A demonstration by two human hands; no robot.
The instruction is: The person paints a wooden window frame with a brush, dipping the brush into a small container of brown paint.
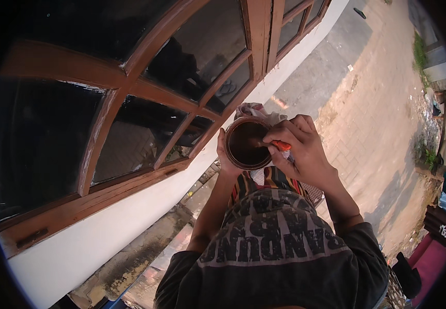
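A round paint can (247, 147) with brown paint inside is held up in front of my chest. Its left side rests in my left hand (227, 157), whose fingers wrap round the wall and partly hide beneath it. Over the right rim, my right hand (296, 147) pinches a paintbrush (281, 146) by its orange handle. The brush end reaches into the can; its bristles are hard to make out. A crumpled pale cloth (256, 109) shows just beyond the far rim; what holds it is hidden.
To the left runs a brown wooden window frame (125, 85) with dark glass panes, above a white wall (73, 257). Paved ground (346, 113) stretches out on the right. Cloths and dark and pink items (429, 257) stand at the lower right.
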